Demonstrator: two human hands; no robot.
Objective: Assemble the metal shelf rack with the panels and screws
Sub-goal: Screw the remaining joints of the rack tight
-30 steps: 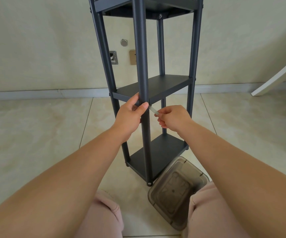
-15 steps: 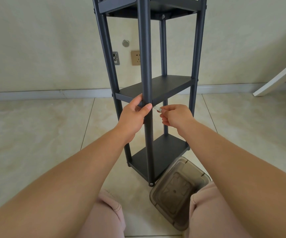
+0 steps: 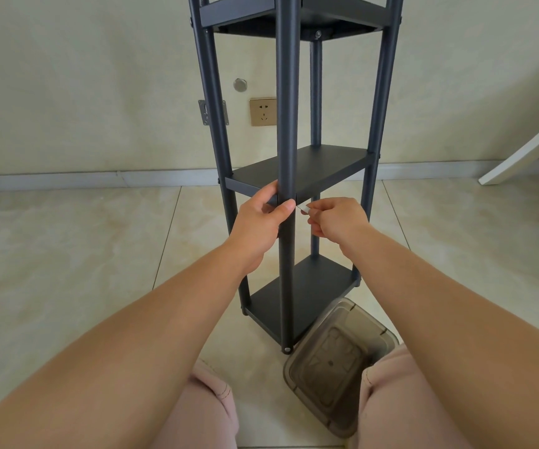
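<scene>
A dark grey metal shelf rack (image 3: 286, 124) stands upright on the tiled floor in front of me, with three panels between its four posts. My left hand (image 3: 260, 223) grips the near front post just below the middle panel (image 3: 304, 171). My right hand (image 3: 336, 218) pinches a small silvery tool (image 3: 304, 208), perhaps a hex key, whose tip points at the post where the middle panel joins it. The screw itself is hidden behind the post and my thumb.
A smoky translucent plastic box (image 3: 336, 364) lies on the floor by the rack's front foot, between my knees. A wall socket (image 3: 263, 111) and a metal bracket (image 3: 213, 112) are on the wall behind. A white slanted board (image 3: 527, 150) leans at the right.
My right hand has drawn slightly closer to the post and turned the tool a little; the left hand keeps its grip. The view has shifted slightly.
</scene>
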